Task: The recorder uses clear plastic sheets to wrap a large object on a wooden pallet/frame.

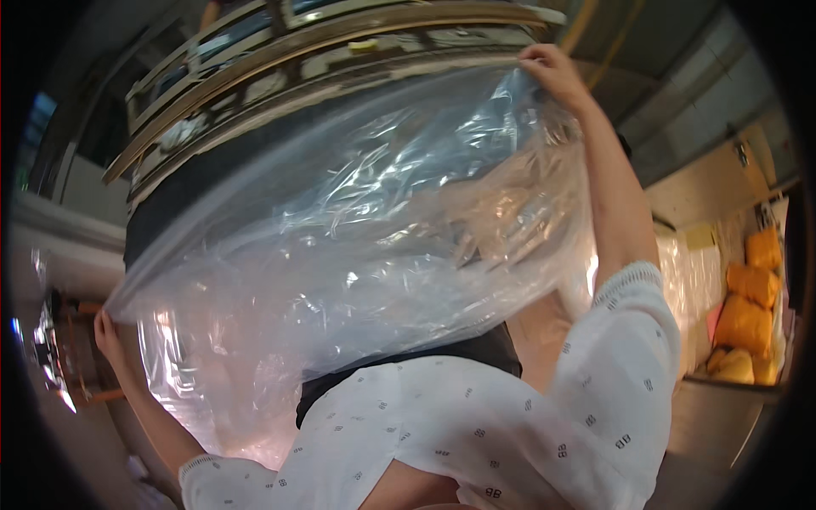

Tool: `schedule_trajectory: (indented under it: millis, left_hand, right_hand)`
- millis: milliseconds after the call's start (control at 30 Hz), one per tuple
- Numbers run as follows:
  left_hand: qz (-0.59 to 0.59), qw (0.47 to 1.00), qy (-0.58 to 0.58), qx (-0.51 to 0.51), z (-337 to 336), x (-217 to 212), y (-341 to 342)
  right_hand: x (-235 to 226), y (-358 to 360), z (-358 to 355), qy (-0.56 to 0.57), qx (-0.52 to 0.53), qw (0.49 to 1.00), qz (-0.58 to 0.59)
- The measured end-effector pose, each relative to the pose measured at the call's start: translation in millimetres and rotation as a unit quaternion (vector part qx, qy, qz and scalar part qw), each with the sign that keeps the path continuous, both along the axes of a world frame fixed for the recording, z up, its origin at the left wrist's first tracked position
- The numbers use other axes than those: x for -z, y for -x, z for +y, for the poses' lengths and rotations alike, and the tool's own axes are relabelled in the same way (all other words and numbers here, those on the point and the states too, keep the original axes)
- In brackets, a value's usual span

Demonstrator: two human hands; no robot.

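Observation:
A large, clear, crinkled plastic sheet [340,255] is stretched across in front of me; I cannot tell whether it is a single layer or a bag. Low on the left, my left hand [105,336] pinches one corner of it, arm held out wide. At the far right, my right hand [548,70] grips another part of its upper edge with fingers closed. Between the two hands that edge runs taut on a slant, while the lower part hangs in folds against my body. Beneath the plastic lies a dark work surface [191,185].
Beyond the dark surface stands a long frame with wooden rails [340,38], a small yellow item [363,45] on it. Orange bundles [746,314] are piled at the right, near a light brown board [705,183]. A brown-framed stand [81,353] is on the left.

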State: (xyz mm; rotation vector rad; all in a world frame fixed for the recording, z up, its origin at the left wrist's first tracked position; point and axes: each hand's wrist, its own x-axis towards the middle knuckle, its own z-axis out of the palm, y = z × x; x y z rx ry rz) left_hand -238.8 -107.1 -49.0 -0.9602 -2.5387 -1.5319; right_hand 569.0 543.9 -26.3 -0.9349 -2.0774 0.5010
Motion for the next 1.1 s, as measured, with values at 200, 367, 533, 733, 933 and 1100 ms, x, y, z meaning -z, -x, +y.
schedule_trajectory:
  millis: [200,367,533,733,933,1100]
  left_hand:
    - [-0.266,0.91,-0.311,0.062,74,-82,23]
    - [0.177,0.975,0.013,-0.134,231,52,-21]
    - [0.03,0.993,-0.107,-0.049,279,54,0]
    - [-0.019,0.993,-0.115,-0.034,295,56,49]
    - [-0.034,0.993,-0.102,-0.041,309,59,62]
    - [0.035,0.995,-0.055,-0.074,293,62,85]
  right_hand:
    - [-62,4,45,0.166,0.024,0.921,0.351]
    - [72,-19,66,0.056,0.194,0.968,0.147]
    - [72,-30,71,0.036,0.165,0.969,0.18]
    - [65,-4,97,0.025,0.174,0.978,0.113]
    - [61,2,109,0.036,0.191,0.977,0.092]
    - [57,13,104,-0.065,0.316,0.946,0.019]
